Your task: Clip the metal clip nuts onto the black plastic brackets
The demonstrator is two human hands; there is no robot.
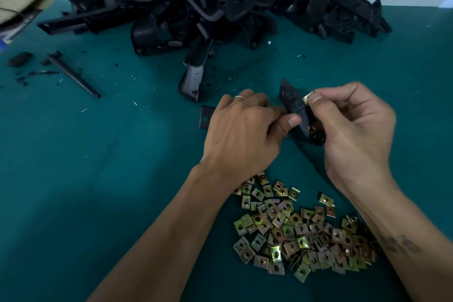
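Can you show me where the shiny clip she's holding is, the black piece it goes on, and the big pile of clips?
clip nut point(308, 98): head view, on its metal edge by the right thumb.
black plastic bracket point(293, 103): head view, on its upper arm.
pile of clip nuts point(304, 230): head view, middle of the heap.

Open green mat point(103, 179) left of the forearms, free approach there. Far edge blocked by the bracket pile point(215, 5). Clip nut heap point(301, 235) fills the gap between the wrists. Black rod point(73, 73) and debris sit far left.
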